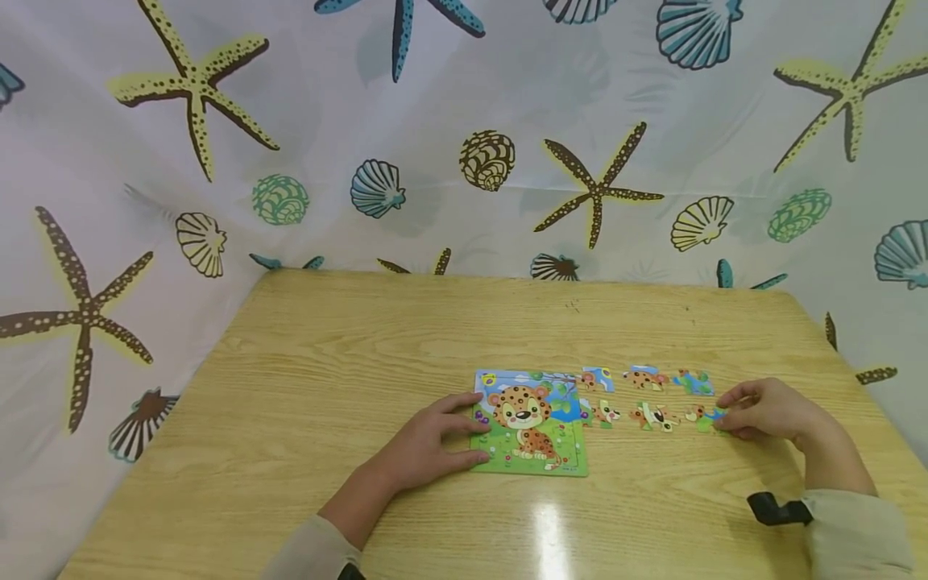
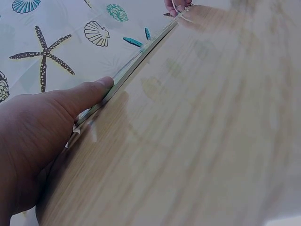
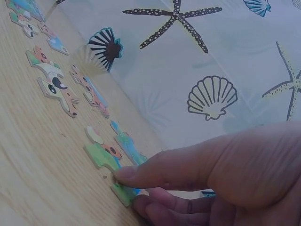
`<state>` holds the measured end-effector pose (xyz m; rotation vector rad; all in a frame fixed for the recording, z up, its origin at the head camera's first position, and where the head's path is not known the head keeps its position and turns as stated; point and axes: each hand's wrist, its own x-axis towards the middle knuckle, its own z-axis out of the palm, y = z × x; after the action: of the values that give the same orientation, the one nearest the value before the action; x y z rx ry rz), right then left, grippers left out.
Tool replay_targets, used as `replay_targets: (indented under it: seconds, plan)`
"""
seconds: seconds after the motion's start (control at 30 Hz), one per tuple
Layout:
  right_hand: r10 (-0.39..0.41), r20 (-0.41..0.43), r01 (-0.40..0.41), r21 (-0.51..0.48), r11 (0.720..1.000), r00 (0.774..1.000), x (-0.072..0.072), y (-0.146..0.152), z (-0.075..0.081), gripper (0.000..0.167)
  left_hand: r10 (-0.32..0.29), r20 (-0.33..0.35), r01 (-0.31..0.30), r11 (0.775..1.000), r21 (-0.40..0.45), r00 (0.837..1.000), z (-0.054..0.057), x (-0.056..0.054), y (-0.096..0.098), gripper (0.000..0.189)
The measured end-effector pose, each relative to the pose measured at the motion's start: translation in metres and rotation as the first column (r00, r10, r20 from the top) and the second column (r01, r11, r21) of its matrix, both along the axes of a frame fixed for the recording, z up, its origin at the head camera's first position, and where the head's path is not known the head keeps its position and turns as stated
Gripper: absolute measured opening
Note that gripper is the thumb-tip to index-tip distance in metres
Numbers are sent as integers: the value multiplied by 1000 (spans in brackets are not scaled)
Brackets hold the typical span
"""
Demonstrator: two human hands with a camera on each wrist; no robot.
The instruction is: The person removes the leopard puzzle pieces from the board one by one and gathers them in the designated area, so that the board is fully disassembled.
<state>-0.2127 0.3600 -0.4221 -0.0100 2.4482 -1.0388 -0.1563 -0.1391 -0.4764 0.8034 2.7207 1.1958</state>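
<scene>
A square jigsaw puzzle board (image 1: 536, 403) with a spotted leopard cub lies flat on the table. My left hand (image 1: 438, 443) rests at its left edge, fingers spread and touching the border; the left wrist view shows the thumb (image 2: 96, 89) along the board's edge. To the right of the board, loose puzzle pieces lie in two rows. At the far end of the lower row, my right hand (image 1: 768, 412) pinches a green and blue puzzle piece (image 3: 101, 154) by its right side. The piece lies low at the tabletop, its far corner partly hidden by the fingers.
The upper row has a blue-green piece (image 1: 693, 382), a spotted body piece (image 1: 644, 379) and a piece (image 1: 598, 379) close to the board. A face piece (image 1: 655, 416) lies in the lower row. Behind the wooden table (image 1: 348, 338) hangs a seashell-print cloth (image 1: 435, 105).
</scene>
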Motion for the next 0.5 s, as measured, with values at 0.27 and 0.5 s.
replay_targets:
  seconds: [0.27, 0.5]
  plan:
    - [15, 8, -14, -101, 995, 1000, -5, 3, -4, 54, 13, -9, -13, 1000, -12, 1000, -1, 0, -2, 39]
    - [52, 0, -50, -270, 961, 999, -3, -1, 2, 57, 4, -7, -4, 1000, 2, 1000, 0, 0, 1, 40]
